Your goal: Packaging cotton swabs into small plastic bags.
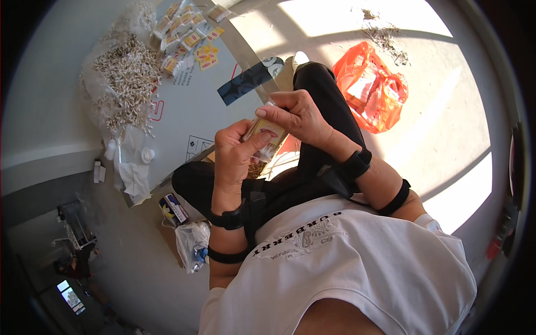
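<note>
Over my lap both hands hold one small clear plastic packet of cotton swabs (260, 146) with a yellow card inside. My left hand (230, 149) grips its lower left side, the thumb lying on the front. At the upper end, my right hand (301, 116) pinches the packet with thumb and bent fingers. On the table to the left, a heap of loose cotton swabs (125, 78) spills from a clear plastic bag. Several filled swab packets (181, 25) are piled at the table's far side, with loose yellow cards (206, 56) beside them.
An orange plastic bag (365, 84) with pale contents stands on the floor at right. Beyond it lies scattered debris (385, 42). White tissue (134, 178) hangs at the table's near edge (167, 177). Below are a small box (173, 209) and a white plastic bag (191, 243).
</note>
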The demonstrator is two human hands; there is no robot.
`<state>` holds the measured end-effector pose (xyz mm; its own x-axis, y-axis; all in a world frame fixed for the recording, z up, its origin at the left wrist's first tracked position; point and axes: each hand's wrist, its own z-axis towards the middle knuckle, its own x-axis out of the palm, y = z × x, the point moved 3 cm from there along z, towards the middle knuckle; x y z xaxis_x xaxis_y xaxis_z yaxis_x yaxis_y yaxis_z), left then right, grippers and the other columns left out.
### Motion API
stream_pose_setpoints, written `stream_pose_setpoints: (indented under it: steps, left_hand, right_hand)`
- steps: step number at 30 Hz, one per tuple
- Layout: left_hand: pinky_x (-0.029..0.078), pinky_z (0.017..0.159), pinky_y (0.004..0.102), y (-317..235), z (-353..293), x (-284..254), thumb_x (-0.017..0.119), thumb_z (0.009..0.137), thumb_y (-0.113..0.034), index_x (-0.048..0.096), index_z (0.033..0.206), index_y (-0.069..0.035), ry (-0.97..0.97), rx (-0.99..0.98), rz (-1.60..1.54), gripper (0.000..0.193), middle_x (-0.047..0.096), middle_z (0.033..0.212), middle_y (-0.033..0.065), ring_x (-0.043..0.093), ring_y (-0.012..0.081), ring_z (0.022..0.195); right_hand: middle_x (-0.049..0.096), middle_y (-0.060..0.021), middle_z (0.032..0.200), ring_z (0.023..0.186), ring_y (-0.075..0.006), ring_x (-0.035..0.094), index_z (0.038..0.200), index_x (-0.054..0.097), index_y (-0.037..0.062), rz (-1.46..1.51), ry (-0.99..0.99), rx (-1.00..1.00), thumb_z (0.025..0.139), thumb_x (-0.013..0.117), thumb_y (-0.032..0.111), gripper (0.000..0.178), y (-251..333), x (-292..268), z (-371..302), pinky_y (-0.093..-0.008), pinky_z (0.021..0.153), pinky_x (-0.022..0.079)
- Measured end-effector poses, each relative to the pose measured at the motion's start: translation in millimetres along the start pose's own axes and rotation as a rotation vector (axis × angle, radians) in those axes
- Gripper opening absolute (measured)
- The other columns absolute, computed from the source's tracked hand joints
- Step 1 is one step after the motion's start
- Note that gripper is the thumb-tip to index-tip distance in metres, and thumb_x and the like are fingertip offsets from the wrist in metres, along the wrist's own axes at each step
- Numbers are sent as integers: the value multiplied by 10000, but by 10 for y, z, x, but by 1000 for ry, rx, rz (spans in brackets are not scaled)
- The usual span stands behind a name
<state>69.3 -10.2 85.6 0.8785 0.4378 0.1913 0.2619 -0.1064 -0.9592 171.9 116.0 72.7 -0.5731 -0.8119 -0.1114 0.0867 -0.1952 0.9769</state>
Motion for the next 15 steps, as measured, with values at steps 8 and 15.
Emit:
stream_pose_setpoints:
  steps: [8,15]
  left_hand:
    - [386,479,175,42,20,-56,737,813,-73,676,846,0,-7,-22,9,101,649,704,10,529,36,546]
    - [403,493,179,44,33,-97,731,816,-61,674,853,2,-18,17,-85,92,663,736,13,552,40,576]
  right_hand:
    - [404,-79,513,497,-108,349,623,502,-18,88,-94,23,869,711,322,469,-46,18,-20,-308,455,349]
    - [375,-74,536,529,-99,323,638,506,-7,72,-53,-56,834,748,311,445,-33,33,-64,-313,454,309]
